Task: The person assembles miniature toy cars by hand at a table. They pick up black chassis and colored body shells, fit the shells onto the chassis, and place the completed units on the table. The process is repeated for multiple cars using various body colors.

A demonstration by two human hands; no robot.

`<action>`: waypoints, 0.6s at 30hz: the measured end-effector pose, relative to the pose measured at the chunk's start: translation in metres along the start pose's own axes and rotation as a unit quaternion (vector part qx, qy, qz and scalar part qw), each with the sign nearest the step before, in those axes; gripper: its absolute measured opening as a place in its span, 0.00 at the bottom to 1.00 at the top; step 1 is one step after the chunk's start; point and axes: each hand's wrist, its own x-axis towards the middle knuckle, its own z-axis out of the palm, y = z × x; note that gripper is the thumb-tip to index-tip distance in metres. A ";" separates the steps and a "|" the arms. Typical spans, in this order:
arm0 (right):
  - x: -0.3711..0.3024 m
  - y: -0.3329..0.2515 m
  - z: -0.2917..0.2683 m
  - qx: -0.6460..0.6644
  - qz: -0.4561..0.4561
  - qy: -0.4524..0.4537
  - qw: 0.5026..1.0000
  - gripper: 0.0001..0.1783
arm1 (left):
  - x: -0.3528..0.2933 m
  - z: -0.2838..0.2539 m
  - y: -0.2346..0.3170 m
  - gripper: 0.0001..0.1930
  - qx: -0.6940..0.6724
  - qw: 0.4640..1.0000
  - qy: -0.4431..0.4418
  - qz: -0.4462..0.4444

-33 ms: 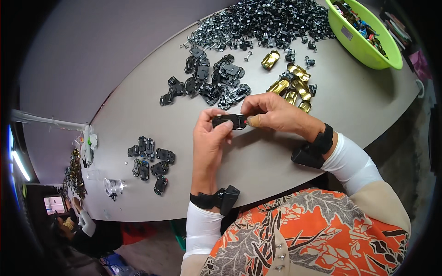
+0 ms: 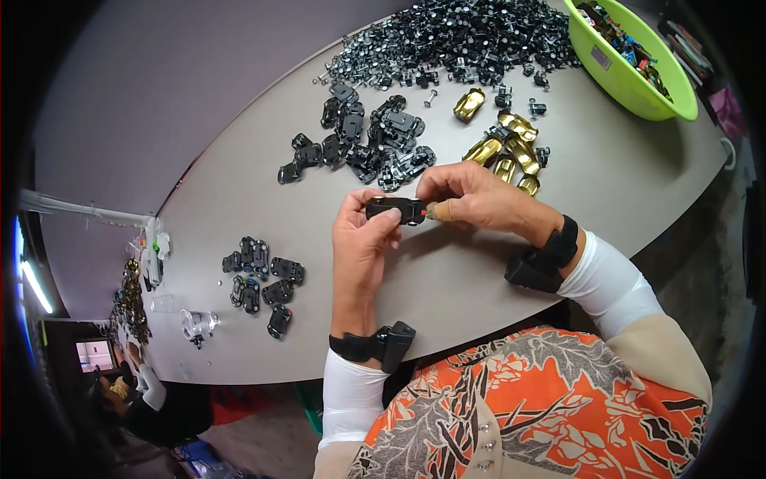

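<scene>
Above the table's middle, my left hand (image 2: 363, 239) is closed around a black toy car (image 2: 392, 211), thumb pressed on its flat dark underside. A small red spot shows at the car's right end. Right beside that end, my right hand (image 2: 475, 195) pinches thumb and forefinger together; a tan cover wraps the thumb. Whatever lies between those fingertips is too small to make out. Just beyond my right hand is a cluster of gold toy car bodies (image 2: 523, 156). Past my left hand lies a pile of black toy cars (image 2: 383, 136), many with their undersides up.
Small wheel-and-axle parts (image 2: 471, 40) form a large heap along the far edge. A lime-green basin (image 2: 638, 76) with mixed pieces stands far right. To the left are a smaller group of toy cars (image 2: 263, 271) and a clear cup (image 2: 198, 322). Another person (image 2: 132, 391) sits at lower left.
My left hand and the black toy car have shifted very slightly left, away from my right fingertips. My right hand stays almost where it was.
</scene>
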 end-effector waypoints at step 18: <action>-0.005 -0.005 -0.011 0.005 -0.107 0.007 0.994 0.06 | -0.006 0.011 -0.005 0.16 0.008 0.994 -0.096 -0.042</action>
